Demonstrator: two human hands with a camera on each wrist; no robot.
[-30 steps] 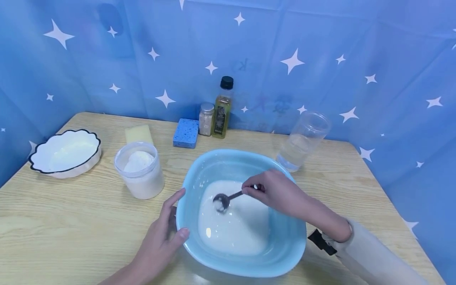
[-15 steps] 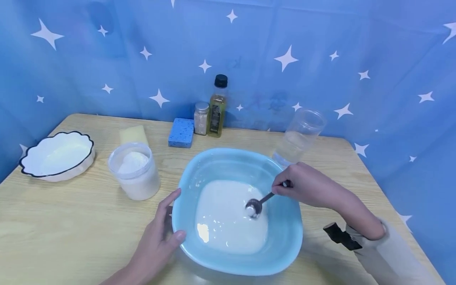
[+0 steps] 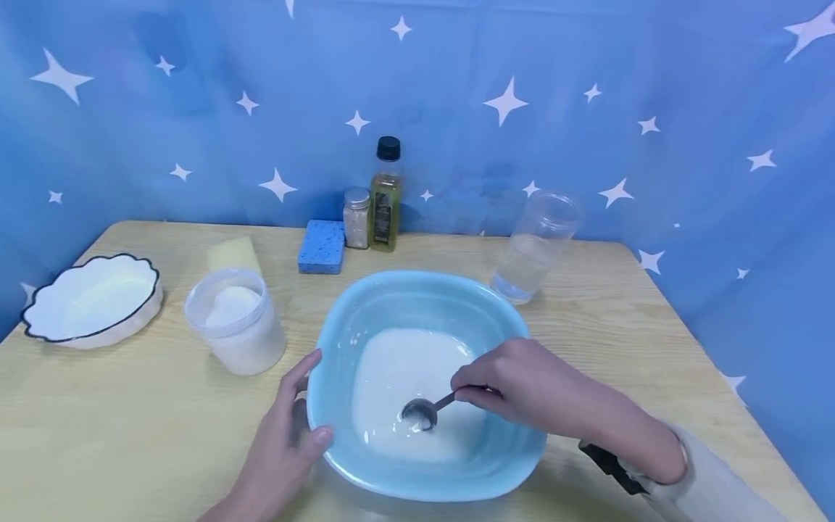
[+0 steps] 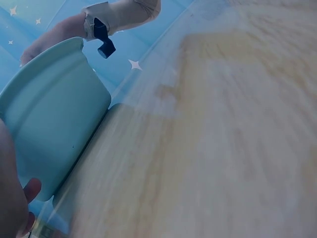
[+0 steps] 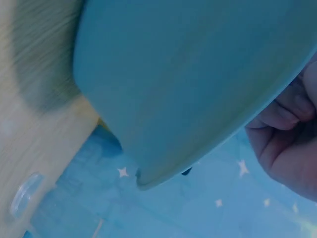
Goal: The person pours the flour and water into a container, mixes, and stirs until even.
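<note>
While stirring, right hand (image 3: 522, 384) pinched on metal spoon (image 3: 424, 412) handle at lower centre; stiff, light, slippery where wet. Left hand (image 3: 287, 442) curled round light-blue basin (image 3: 391, 290) rim; sloshing white liquid (image 3: 404, 370), so heavy.

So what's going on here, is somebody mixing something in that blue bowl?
Yes. A person's right hand pinches a metal spoon whose bowl dips into white liquid in the light blue bowl. The left hand grips the bowl's near-left rim, thumb over the edge. On the wooden table behind stand a tub of white powder, a scalloped white dish, two sponges, an oil bottle, a small shaker and a clear jar.
</note>
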